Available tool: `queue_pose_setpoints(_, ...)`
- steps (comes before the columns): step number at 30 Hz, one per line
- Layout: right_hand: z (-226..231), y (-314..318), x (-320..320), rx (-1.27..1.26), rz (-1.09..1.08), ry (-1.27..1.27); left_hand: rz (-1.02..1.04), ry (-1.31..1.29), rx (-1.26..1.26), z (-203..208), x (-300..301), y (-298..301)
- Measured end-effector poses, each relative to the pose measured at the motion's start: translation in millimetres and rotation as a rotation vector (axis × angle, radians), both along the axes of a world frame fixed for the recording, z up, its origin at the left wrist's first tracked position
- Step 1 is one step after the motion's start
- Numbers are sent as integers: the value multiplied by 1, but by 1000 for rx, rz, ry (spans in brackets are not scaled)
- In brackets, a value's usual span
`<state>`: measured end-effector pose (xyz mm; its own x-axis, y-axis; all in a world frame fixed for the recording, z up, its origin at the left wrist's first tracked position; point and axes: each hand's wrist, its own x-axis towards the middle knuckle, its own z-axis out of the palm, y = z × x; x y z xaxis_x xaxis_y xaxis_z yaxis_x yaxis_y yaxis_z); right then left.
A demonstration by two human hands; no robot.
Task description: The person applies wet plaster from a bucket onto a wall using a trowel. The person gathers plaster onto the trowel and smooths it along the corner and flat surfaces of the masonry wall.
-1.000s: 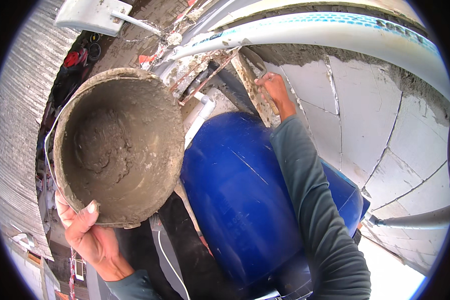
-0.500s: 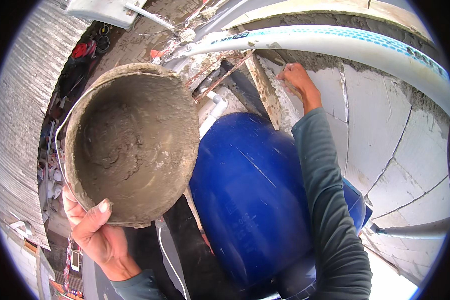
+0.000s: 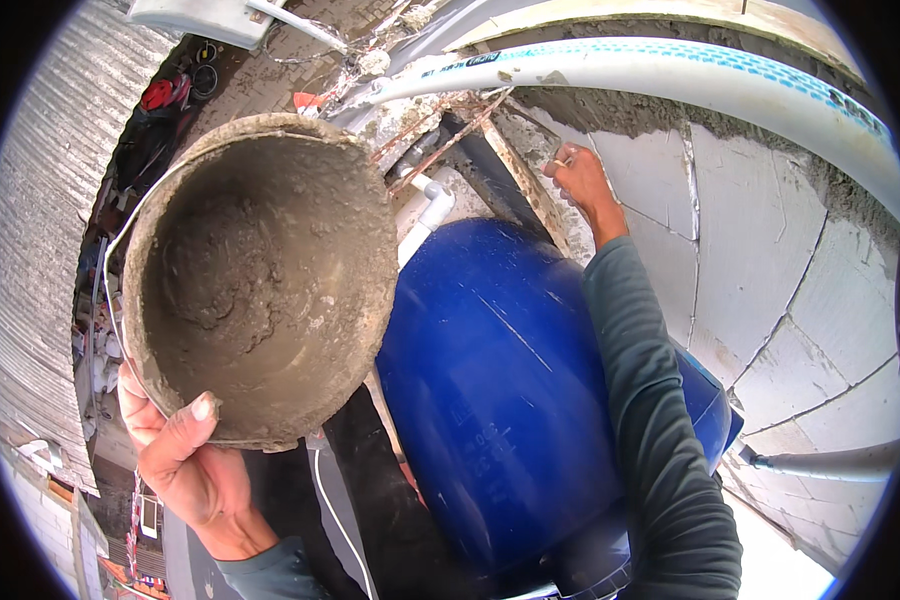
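My left hand (image 3: 195,470) grips the near rim of a mortar-caked bucket (image 3: 355,250), thumb over the edge and fingers beneath. The bucket is tilted so its mouth faces me, and wet grey mortar (image 3: 235,270) lies inside. A thin white wire handle hangs along its left side. My right hand (image 3: 585,185) is closed at the block wall (image 3: 740,200), below a band of fresh mortar (image 3: 620,112). It seems to hold a trowel by the handle; the blade is hard to make out against the wall.
A large blue plastic tank (image 3: 490,390) stands under my right arm. A pale pipe (image 3: 650,75) crosses above the wall. Rusty bars and a rough plank (image 3: 530,185) stick up near white pipe fittings (image 3: 435,205). Corrugated roofing (image 3: 60,250) and a drop to the ground lie left.
My right hand has shifted slightly down and left along the wall, its wrist turning. The bucket and my left hand have drifted a little left in view.
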<state>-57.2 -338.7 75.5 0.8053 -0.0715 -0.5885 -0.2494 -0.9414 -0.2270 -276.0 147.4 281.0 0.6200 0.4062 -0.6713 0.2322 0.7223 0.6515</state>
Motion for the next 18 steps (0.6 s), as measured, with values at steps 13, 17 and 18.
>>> queue_pose_setpoints(13,-44,15,-37,4,-63,-302,2,-25,-3,-2,-7,-1)
queue_pose_setpoints(17,-43,17,-42,-8,-104,-294,11,24,1,4,-1,-2)
queue_pose_setpoints(18,-45,17,-42,-5,-105,-309,13,53,5,6,2,-3)
